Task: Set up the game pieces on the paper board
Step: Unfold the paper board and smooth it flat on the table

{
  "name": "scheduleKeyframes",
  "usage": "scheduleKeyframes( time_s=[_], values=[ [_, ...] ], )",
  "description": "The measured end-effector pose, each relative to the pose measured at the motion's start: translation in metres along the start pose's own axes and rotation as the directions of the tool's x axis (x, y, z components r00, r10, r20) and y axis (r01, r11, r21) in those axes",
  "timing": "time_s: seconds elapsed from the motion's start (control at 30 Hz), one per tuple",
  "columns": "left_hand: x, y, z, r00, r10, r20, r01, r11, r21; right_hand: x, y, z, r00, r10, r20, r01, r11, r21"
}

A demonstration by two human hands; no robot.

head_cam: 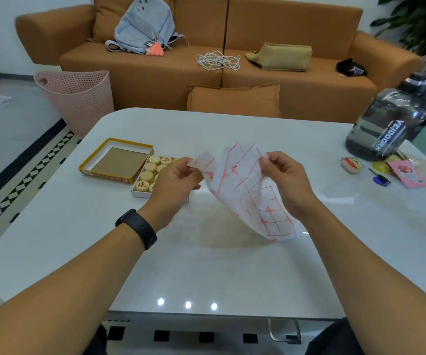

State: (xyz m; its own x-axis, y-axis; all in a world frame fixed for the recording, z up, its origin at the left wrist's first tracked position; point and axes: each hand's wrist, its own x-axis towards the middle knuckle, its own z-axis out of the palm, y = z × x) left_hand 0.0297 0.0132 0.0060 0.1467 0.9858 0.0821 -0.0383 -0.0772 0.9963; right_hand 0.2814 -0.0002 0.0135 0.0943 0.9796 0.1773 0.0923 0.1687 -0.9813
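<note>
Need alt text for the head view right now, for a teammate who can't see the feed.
Two hands, left hand and right hand, hold a partly folded paper board with red grid lines above a white table. Behind the left hand, an open box of round wooden game pieces sits beside its empty lid; an orange sofa stands beyond.

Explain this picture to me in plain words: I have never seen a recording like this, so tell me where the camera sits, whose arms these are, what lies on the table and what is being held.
There is no machine here. One wide camera is worn on a person's head and looks down at their own arms. The left hand and the right hand each pinch an edge of the paper board, a thin sheet printed with red lines, half unfolded above the white table. On the table to the left lie an empty box lid and a box of round wooden game pieces, none set out yet. To the right stand a big water jug and some small items.
</note>
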Motion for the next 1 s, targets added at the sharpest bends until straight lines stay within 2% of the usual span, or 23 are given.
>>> scheduleKeyframes(
  time_s=[0.17,0.33,0.47,0.63,0.77,0.9,1.0],
  values=[
    [0.002,0.011,-0.009,0.999,-0.001,-0.045,-0.004,0.996,-0.094,0.011,0.004,-0.016,0.959,0.030,-0.283,-0.022,0.999,0.031],
    [0.002,0.014,-0.013,0.995,-0.051,-0.088,0.033,0.982,-0.188,0.017,0.005,-0.027,0.905,0.060,-0.421,-0.078,0.997,-0.024],
    [0.004,0.009,-0.020,0.979,-0.128,-0.161,0.088,0.967,-0.238,0.020,0.012,-0.038,0.869,0.067,-0.490,-0.175,0.968,-0.178],
    [0.013,-0.005,-0.029,0.914,-0.187,-0.359,0.173,0.982,-0.071,0.020,0.025,-0.050,0.832,0.037,-0.554,-0.294,0.876,-0.383],
    [0.017,-0.012,-0.033,0.893,-0.212,-0.398,0.223,0.975,-0.017,0.019,0.036,-0.055,0.841,0.041,-0.539,-0.335,0.822,-0.461],
    [0.019,-0.021,-0.035,0.900,-0.076,-0.430,0.181,0.961,0.208,0.016,0.045,-0.060,0.874,0.024,-0.486,-0.347,0.730,-0.588],
    [0.016,-0.026,-0.028,0.927,0.012,-0.375,0.140,0.916,0.376,0.016,0.052,-0.064,0.882,0.039,-0.470,-0.390,0.619,-0.681]
  ],
)
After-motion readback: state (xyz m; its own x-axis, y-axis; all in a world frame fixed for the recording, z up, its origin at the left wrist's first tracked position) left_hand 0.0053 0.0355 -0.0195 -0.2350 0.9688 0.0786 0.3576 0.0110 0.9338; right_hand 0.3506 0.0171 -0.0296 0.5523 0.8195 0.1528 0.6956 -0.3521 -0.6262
